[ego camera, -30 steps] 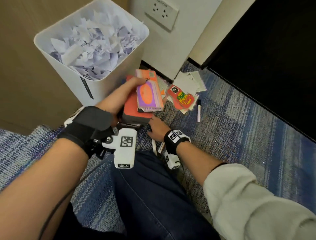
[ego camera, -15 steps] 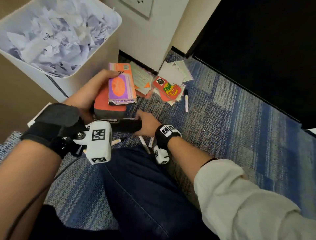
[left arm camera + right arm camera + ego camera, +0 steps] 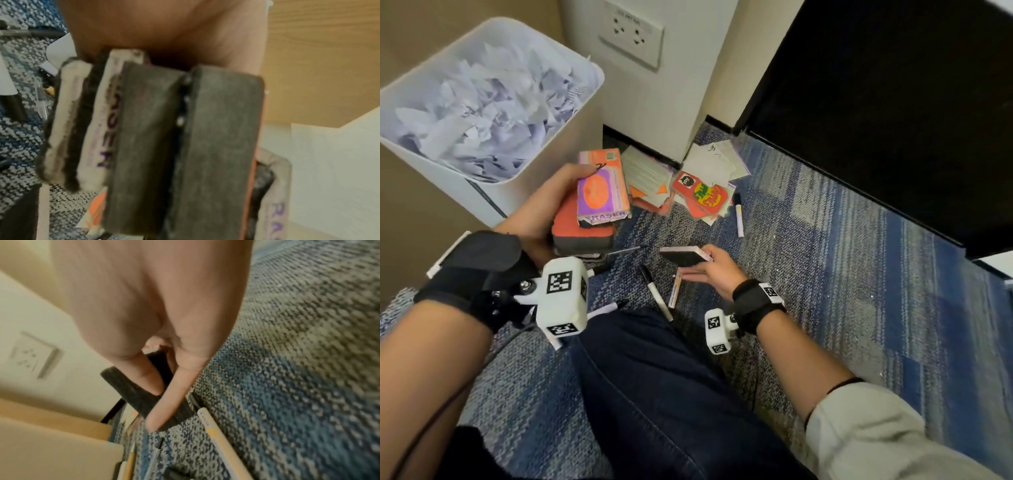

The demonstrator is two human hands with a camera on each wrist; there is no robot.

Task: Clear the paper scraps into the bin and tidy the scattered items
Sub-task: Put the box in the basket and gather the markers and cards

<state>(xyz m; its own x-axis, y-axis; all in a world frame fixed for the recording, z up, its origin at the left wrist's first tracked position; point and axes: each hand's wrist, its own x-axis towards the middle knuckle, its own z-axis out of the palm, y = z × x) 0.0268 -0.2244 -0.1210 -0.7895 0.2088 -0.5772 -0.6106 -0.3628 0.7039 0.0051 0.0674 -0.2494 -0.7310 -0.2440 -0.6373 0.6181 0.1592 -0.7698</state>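
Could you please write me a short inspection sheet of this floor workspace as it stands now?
Surface: blue-grey carpet.
Job's things: bin full of paper scraps; card pile by the wall; markers loose on the carpet.
Clutter: nothing seen beyond these.
Hands: left hand grips stacked erasers; right hand holds one dark eraser.
Cables: black lead under left forearm.
Surroundings: wall socket, dark cabinet.
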